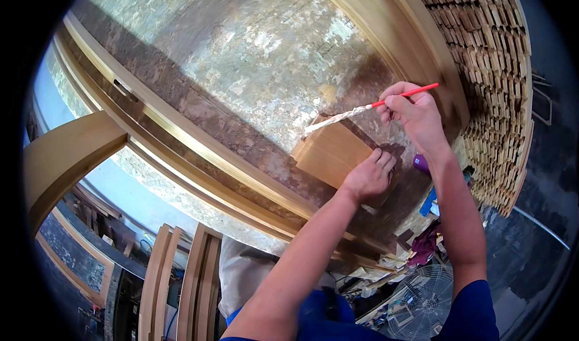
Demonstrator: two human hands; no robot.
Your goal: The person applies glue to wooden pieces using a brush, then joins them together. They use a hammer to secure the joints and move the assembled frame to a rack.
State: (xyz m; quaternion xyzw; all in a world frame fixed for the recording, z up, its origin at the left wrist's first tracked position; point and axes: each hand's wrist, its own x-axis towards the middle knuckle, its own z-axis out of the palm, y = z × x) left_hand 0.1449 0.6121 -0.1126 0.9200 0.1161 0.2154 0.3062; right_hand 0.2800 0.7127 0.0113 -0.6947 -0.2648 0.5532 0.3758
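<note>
My right hand [413, 109] pinches a thin brush [341, 117] near its red handle. The brush's long pale end is coated with something white and lumpy, and it reaches left to the far edge of a wooden block [332, 154]. That block is light brown and smooth-faced, and lies on a worktable [253, 57] mottled with dried white and brown stains. At the block's near right end, my left hand [371, 175] curls its fingers over the wood and grips it.
Long grooved wooden pieces [181, 130] run along the left edge; another wide board [386, 27] lies at the far right. Beyond it rises a stack of thin wood strips [488, 75]. A purple object [421, 163], maroon cloth [425, 244] and fan [425, 305] are near my right arm.
</note>
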